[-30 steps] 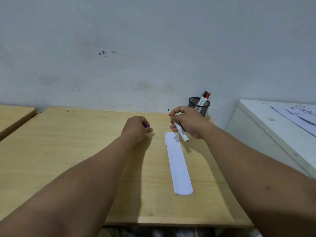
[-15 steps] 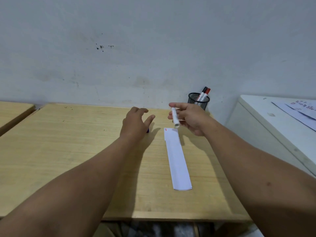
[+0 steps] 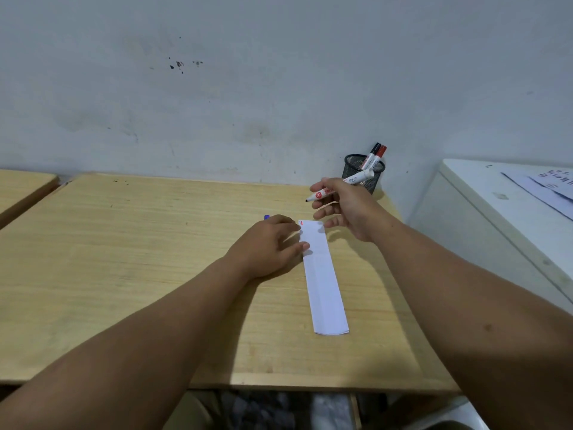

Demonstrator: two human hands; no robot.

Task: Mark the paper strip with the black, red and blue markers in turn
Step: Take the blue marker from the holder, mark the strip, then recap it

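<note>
A white paper strip lies lengthwise on the wooden desk, with a small red mark at its far left corner. My left hand rests flat on the desk, fingertips touching the strip's left edge near the far end. A small blue cap peeks out just behind that hand. My right hand hovers above the strip's far end, holding an uncapped white marker whose dark tip points left. A black marker and a red marker stand in a black mesh holder.
The mesh holder stands at the desk's far right corner against the wall. A white cabinet with papers on top stands right of the desk. Another wooden desk is at the far left.
My left hand opened, slid right and laid its fingertips on the strip's edge, uncovering the blue cap. My right hand turned the marker so its tip points left above the strip.
</note>
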